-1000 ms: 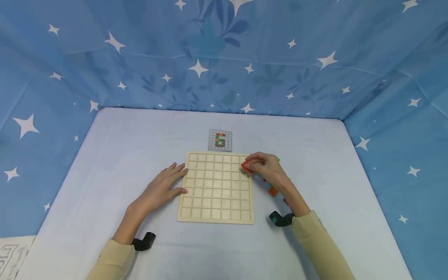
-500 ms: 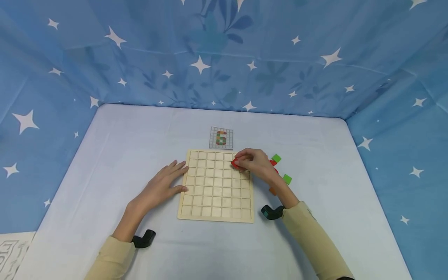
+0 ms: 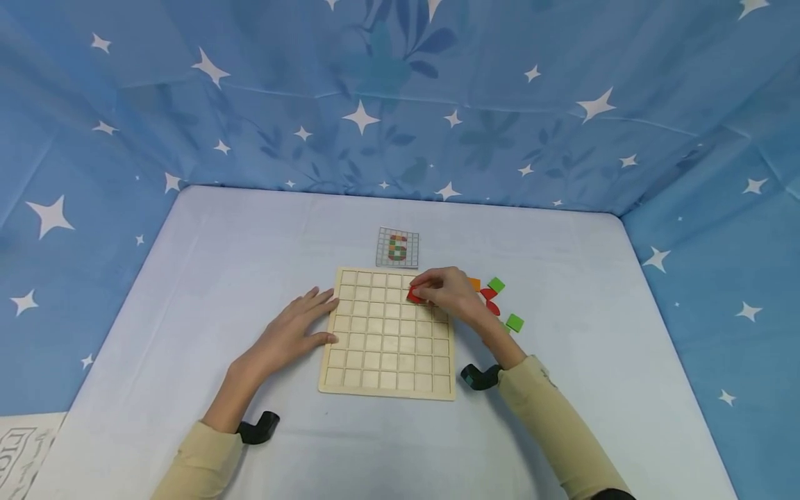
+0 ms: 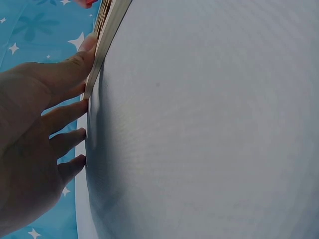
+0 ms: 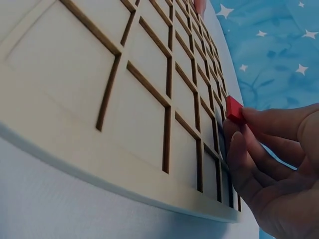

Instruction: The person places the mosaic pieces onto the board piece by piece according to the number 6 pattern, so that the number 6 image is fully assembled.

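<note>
A pale wooden grid board [image 3: 381, 344] lies on the table, its cells bare where visible. My right hand [image 3: 451, 293] pinches a red piece [image 3: 415, 294] over the board's upper right part. In the right wrist view, the right hand [image 5: 274, 154] holds the red piece [image 5: 234, 110] between thumb and fingertips, close above the grid [image 5: 144, 89]. My left hand [image 3: 286, 335] rests with spread fingers against the board's left edge. The left wrist view shows the left hand's [image 4: 45, 109] thumb and a finger touching the board's side [image 4: 105, 45].
A small card [image 3: 397, 248] with a coloured figure on a grid lies behind the board. To its right are loose green [image 3: 515, 323], red [image 3: 493, 307] and orange [image 3: 474, 284] pieces. A printed sheet [image 3: 28, 444] shows at the lower left; starred blue cloth [image 3: 375, 104] surrounds the table.
My right hand has moved left across the board with the red piece, uncovering more of the loose pieces. The left hand has stayed at the board's edge.
</note>
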Demonstrator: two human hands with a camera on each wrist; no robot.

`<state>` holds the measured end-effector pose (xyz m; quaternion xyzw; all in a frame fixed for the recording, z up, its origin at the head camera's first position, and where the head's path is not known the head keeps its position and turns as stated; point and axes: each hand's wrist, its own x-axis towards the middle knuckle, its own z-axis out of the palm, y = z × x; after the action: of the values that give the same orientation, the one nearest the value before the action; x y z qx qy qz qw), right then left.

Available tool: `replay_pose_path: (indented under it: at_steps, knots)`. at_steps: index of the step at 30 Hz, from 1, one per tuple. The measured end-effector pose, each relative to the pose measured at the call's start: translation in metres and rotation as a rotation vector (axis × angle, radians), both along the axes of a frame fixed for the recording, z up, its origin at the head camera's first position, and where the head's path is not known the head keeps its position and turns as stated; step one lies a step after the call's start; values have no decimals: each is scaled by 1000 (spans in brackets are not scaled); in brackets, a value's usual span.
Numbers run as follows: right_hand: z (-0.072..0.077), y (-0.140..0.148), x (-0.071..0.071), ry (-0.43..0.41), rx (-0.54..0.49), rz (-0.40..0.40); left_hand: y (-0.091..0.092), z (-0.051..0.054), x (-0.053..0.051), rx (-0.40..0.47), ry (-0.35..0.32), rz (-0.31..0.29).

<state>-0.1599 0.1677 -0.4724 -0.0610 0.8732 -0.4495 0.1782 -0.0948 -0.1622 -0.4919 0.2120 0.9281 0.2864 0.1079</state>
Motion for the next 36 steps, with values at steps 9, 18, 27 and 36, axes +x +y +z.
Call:
replay_pose_path:
  at_steps: [9, 18, 27, 36]
  knots:
    - [-1, -9, 0, 57, 77, 28, -1, 0, 1, 11, 16, 1]
    - [-1, -18, 0, 100, 131, 30, -1, 0, 1, 6, -2, 0]
    - [-5, -22, 5, 197, 177, 58, 0, 1, 2, -1, 0, 5]
    - [-10, -24, 9, 385, 210, 120, 0, 1, 1, 4, -25, 7]
